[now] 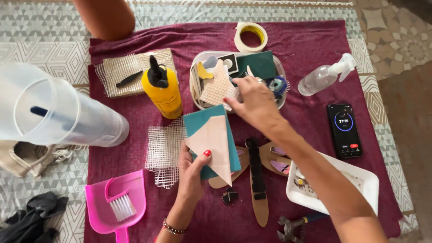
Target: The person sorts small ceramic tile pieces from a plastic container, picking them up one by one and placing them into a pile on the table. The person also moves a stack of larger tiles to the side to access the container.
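Your left hand (191, 168) held two flat pieces together near the middle of the maroon cloth (315, 49): a pale pink tile (213, 141) lying on top of a teal tile (202, 118), with the thumb pressed on the pink face and the fingers closed behind the pair. The pink piece tapered to a sharp point toward the near edge of the cloth.

Your right hand (254, 101) reached into the clear tray (194, 67) at the middle of the far half of the cloth, its fingers curled down among the scraps. Whether they had closed on a piece could not be told, since the fingertips were hidden behind the hand.

To carry out this sorting well, you likely needed to:

1. Keep the thumb flat on the pink tile, since the pair could slide apart if tilted.
2. Hold the sharp point away from your right forearm, which crossed just beside it.
3. Lift pieces from the tray singly; broken edges there could probably cut.
4. Avoid the yellow glue bottle (163, 92), which stood upright just left of the tray.

A butterfly-shaped base (258, 180) lay directly below the held tiles, partly covered with dark pieces. A white dish (360, 184) sat toward the near right corner.
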